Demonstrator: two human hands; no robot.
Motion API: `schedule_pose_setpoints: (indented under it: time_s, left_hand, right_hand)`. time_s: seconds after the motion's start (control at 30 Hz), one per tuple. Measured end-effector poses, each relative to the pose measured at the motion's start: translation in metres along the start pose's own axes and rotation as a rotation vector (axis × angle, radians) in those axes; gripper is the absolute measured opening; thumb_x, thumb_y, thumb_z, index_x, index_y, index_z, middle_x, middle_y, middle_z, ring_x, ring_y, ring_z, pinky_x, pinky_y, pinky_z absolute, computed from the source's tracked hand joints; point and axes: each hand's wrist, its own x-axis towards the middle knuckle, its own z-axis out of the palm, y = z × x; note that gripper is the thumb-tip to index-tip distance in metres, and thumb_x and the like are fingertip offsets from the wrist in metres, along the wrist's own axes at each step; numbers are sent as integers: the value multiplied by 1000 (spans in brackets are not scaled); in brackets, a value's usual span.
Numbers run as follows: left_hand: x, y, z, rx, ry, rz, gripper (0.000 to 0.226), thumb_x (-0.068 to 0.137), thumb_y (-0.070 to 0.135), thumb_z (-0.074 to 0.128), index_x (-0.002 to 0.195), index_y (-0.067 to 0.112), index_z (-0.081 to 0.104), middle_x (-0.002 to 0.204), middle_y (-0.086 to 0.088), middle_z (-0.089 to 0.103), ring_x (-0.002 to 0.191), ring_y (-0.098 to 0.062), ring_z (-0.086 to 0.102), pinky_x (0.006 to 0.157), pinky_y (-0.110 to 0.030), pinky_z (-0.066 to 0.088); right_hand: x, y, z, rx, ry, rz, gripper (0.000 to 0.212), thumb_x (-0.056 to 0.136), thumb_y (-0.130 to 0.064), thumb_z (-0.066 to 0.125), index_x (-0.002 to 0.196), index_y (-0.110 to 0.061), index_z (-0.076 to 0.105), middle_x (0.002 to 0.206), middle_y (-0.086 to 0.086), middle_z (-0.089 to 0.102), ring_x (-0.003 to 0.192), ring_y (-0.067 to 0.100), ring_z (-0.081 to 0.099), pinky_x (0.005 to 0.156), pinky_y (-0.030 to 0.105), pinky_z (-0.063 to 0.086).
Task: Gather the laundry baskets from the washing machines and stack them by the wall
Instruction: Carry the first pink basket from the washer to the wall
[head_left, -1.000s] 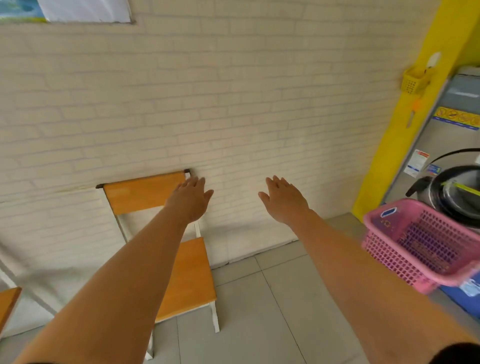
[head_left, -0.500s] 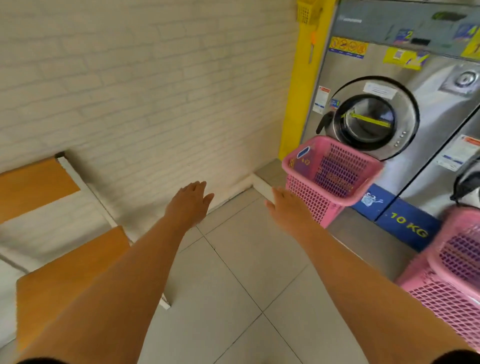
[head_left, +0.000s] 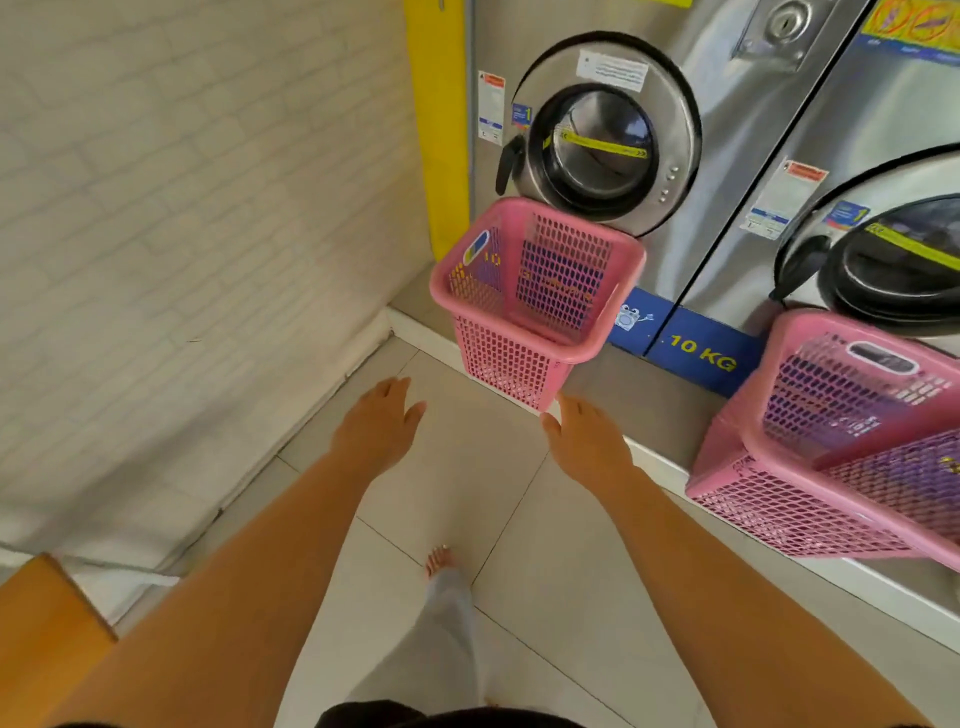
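Both hands, left hand (head_left: 376, 431) and right hand (head_left: 584, 441), are held open and empty short of the near basket (head_left: 535, 296), which is set upright below the washer (head_left: 597, 140) ahead, nearer the right hand.

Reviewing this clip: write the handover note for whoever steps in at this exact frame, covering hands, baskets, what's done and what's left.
Left hand: open, empty, reaching forward.
Right hand: open, empty, just short of the near pink basket.
That basket stands on the ledge under the first washer door, beside the yellow pillar.
Second pink basket sits tilted under the next washer, at the right edge of view.
Done: nothing gathered or stacked.
Left: pick up both baskets, stack them by the brick wall.
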Motion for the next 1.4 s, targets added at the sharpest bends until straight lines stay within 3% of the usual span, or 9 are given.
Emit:
schedule_pose_setpoints:
  time_s: [0.27,0.37,0.5,0.63,0.97,1.1,1.27,1.4]
  left_hand:
    - [152,5,2,18,-101,80,56,101,40,33,150,13,27,156,-9,29,144,-26,27,115,-40,24]
    - [207,6,2,8,-122,97,55,101,38,35,149,12,29,155,-9,31,142,-26,30,114,-41,28]
    - [266,7,2,12,-148,101,53,100,34,39,146,9,33,151,-12,36,139,-29,35,110,-43,33]
    - [320,14,5,-12,-150,100,47,98,28,45,138,5,40,139,-18,47,126,-36,45,99,-49,42]
    - [452,49,22,-29,-151,-4,48,97,27,45,141,8,35,137,-18,46,121,-39,49,94,-52,47]
    - [494,60,33,-14,-168,-21,50,97,29,44,142,11,32,139,-17,45,121,-39,49,94,-53,47]
    - [540,54,49,62,-158,-3,59,96,28,48,146,7,26,151,-20,30,131,-45,38,102,-56,40]
    - [573,39,61,73,-181,-54,67,97,34,43,153,19,10,159,-17,12,140,-44,25,107,-58,33]
  right_hand:
    - [102,16,-4,213,24,303,43,100,-33,41,129,-3,47,131,17,54,120,35,50,97,42,41]
    - [138,18,-4,289,88,383,43,99,-28,44,134,-2,45,135,18,52,123,36,49,99,43,41]
    - [175,23,-7,348,113,458,50,99,-25,44,145,-6,36,144,16,46,130,35,44,104,46,40]
    - [217,39,-14,363,142,527,49,99,-22,45,143,-4,36,139,18,48,123,38,49,99,47,43]
    - [336,98,-17,462,168,630,59,96,-21,50,148,-6,28,144,20,44,127,40,47,102,52,41]
    - [368,116,-10,454,158,661,65,95,-19,48,152,-8,18,153,17,34,134,39,41,107,53,37]
    - [402,134,1,472,216,664,71,96,-19,49,155,-15,10,158,15,27,140,36,35,110,53,34]
    - [422,143,14,483,269,663,79,92,-15,52,156,-25,6,159,12,27,135,38,42,103,55,42]
